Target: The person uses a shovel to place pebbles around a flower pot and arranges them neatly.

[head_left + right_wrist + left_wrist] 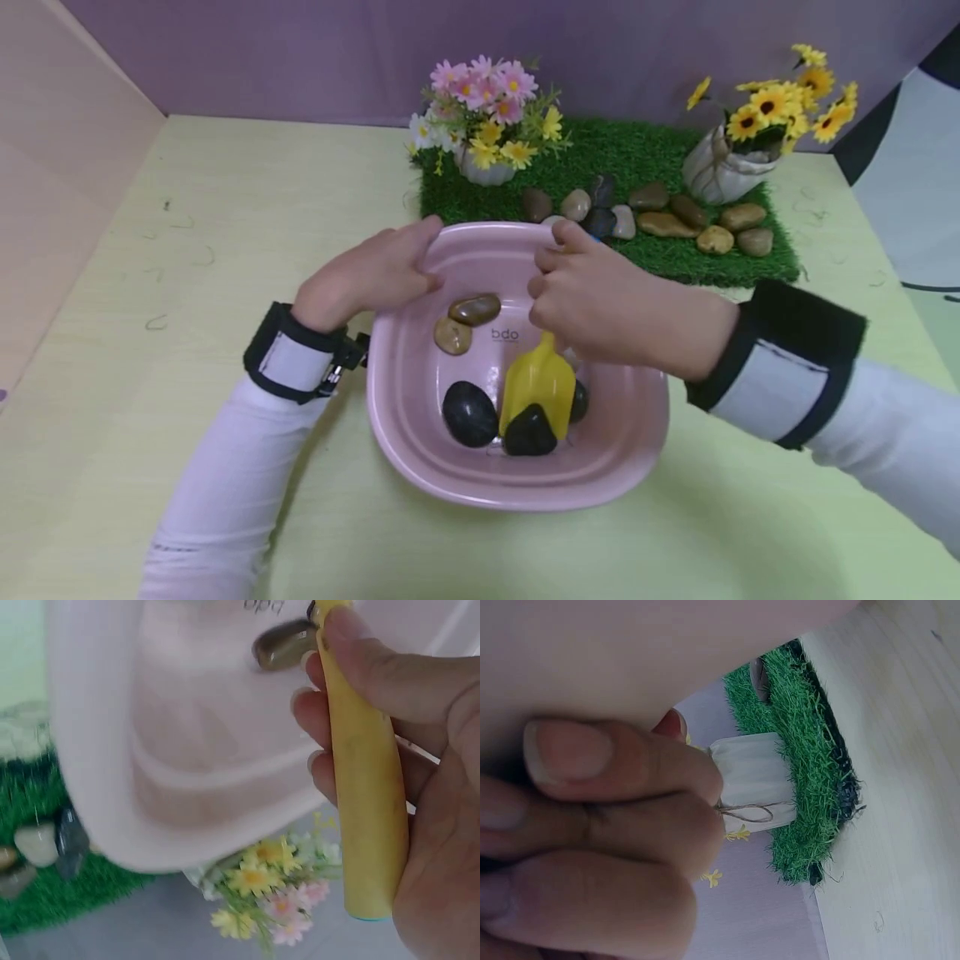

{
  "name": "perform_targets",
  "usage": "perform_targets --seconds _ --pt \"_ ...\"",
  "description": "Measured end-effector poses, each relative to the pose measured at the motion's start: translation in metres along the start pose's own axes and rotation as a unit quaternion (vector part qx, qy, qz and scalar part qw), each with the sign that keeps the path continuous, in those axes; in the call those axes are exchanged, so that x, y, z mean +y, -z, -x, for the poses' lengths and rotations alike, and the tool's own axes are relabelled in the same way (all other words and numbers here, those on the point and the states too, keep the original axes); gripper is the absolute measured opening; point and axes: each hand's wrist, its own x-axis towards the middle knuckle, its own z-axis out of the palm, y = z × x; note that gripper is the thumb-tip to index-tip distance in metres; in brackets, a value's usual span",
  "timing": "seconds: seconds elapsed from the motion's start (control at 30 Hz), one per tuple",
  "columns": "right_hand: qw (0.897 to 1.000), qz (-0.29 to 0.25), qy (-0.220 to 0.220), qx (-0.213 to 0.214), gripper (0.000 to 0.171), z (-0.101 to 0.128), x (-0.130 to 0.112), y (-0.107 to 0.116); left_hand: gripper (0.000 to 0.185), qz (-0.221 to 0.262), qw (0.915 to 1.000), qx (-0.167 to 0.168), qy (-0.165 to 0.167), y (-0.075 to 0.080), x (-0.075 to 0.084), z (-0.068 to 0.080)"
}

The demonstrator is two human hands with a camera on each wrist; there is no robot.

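Note:
My left hand (375, 271) grips the far-left rim of a pink plastic basin (525, 500); its curled fingers fill much of the left wrist view. With my right hand (607, 300) I hold a yellow toy shovel (538, 379), fingers and thumb wrapped about its handle (364, 787). The scoop points down into the basin toward the near side. At its lip lies a black stone (530, 432). Left of the scoop rests a larger black stone (470, 414), and a dark stone (579, 402) is partly hidden behind its right edge. Farther back are a brown stone (476, 309) and a tan stone (453, 336).
Behind the basin, an artificial grass mat (690, 265) carries several pebbles (667, 223). A pot of pink and yellow flowers (487, 171) stands on its left part, a pot of yellow flowers (720, 171) on its right. A purple wall (300, 62) backs the pale table (247, 208).

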Motion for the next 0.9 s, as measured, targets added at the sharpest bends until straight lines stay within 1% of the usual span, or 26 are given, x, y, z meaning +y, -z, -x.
perform_targets --seconds 0.1,0.17,0.27,0.37,0.43,0.53,0.63,0.73,0.83,0.9 --pt "0.999 -0.043 -0.003 -0.029 0.008 -0.002 0.003 -0.003 0.022 -0.003 1.0 0.002 -0.001 0.0 0.0 0.0" --pt "0.995 -0.083 -0.016 -0.053 0.007 -0.002 0.006 -0.004 0.022 -0.003 1.0 0.003 -0.002 -0.001 0.0 0.0" --pt "0.983 -0.158 -0.04 -0.088 0.008 0.0 0.012 -0.008 0.022 -0.003 1.0 0.003 -0.003 -0.001 0.0 0.0" --pt "0.97 -0.216 -0.044 -0.105 0.011 0.003 0.02 -0.011 0.022 -0.001 1.0 0.003 0.001 -0.001 0.001 0.0" --pt "0.965 -0.236 -0.036 -0.11 0.009 0.005 0.025 -0.013 0.022 -0.001 1.0 0.003 0.003 -0.001 0.0 0.0" --pt "0.96 -0.252 -0.03 -0.119 0.008 0.007 0.032 -0.014 0.021 0.001 1.0 0.003 0.005 -0.001 0.0 0.0" --pt "0.963 -0.24 -0.028 -0.117 0.01 0.01 0.038 -0.012 0.021 0.003 1.0 0.003 0.002 -0.001 -0.001 0.0" --pt "0.973 -0.208 -0.032 -0.099 0.014 0.013 0.039 -0.009 0.02 0.006 1.0 0.003 0.0 -0.001 -0.001 0.0" --pt "0.985 -0.149 -0.044 -0.079 0.015 0.015 0.035 -0.004 0.02 0.006 1.0 0.003 -0.003 -0.001 -0.001 -0.001" --pt "0.993 -0.093 -0.046 -0.061 0.012 0.017 0.029 0.0 0.02 0.003 1.0 0.004 -0.003 -0.001 -0.001 0.0"
